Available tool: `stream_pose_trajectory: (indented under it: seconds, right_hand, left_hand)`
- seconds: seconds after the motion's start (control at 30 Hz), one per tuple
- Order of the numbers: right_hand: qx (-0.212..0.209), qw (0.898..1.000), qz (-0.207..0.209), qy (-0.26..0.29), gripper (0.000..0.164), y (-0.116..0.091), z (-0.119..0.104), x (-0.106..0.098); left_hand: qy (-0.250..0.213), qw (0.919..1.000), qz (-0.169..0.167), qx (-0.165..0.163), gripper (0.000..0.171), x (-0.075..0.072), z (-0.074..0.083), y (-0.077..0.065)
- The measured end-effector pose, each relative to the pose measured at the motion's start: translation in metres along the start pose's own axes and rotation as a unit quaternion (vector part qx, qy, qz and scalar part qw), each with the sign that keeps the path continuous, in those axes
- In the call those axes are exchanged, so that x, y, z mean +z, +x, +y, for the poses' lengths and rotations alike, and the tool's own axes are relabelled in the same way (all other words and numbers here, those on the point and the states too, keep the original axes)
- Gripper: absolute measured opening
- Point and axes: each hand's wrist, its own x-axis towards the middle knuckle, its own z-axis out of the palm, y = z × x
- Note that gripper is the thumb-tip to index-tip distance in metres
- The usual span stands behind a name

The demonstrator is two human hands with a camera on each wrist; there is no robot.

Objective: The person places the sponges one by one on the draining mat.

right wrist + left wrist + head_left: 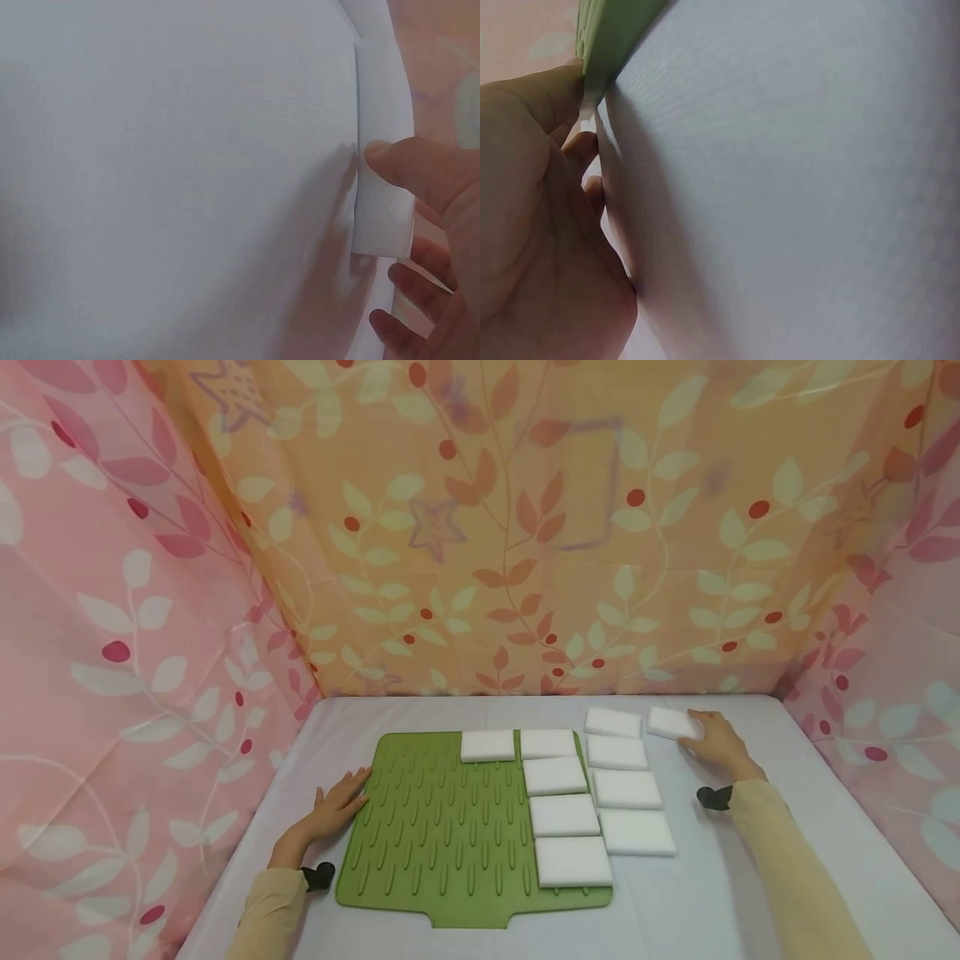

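Observation:
A green ridged mat [442,827] with a short tab at its near edge lies on the table. My left hand [333,810] rests at the mat's left edge with its fingers fairly straight. In the left wrist view, the thumb [559,90] touches the mat's side. At the far right, my right hand [716,743] pinches a white sponge [670,722] by its right end. The right wrist view shows the thumb [397,161] on the near face of this sponge [381,217], low at the table surface; the fingers behind it are partly hidden.
White sponges [564,816] form a column along the mat's right side, with another sponge [487,746] beside the top one. A second column of sponges [627,789] lies on the white table [720,877] just right of the mat. Patterned curtains [465,527] enclose the back and sides.

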Motion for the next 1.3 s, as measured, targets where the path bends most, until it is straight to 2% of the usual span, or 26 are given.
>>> stream_pose_trajectory:
  seconds: [0.17,0.57,0.83,1.07,1.3]
  right_hand:
    - [0.012,1.000,0.007,-0.014,0.074,-0.004,0.000,-0.002]
    - [-0.007,0.999,0.047,-0.013,0.073,-0.013,-0.007,-0.007]
    - [-0.014,0.997,0.072,-0.012,0.071,-0.016,-0.020,-0.013]
    - [-0.035,0.994,0.107,-0.014,0.068,-0.017,-0.031,-0.016]
    - [-0.051,0.992,0.113,-0.008,0.068,-0.017,-0.045,-0.014]
  left_hand:
    - [0.000,1.0000,-0.001,-0.002,0.055,0.000,-0.001,0.000]
    - [0.003,1.0000,-0.006,0.000,0.055,0.001,-0.004,0.002]
    - [-0.003,1.0000,-0.006,-0.004,0.056,0.003,-0.004,0.001]
    - [0.002,1.0000,-0.001,-0.001,0.056,0.001,-0.002,0.001]
    - [-0.001,1.0000,-0.002,0.003,0.055,0.000,0.000,0.001]
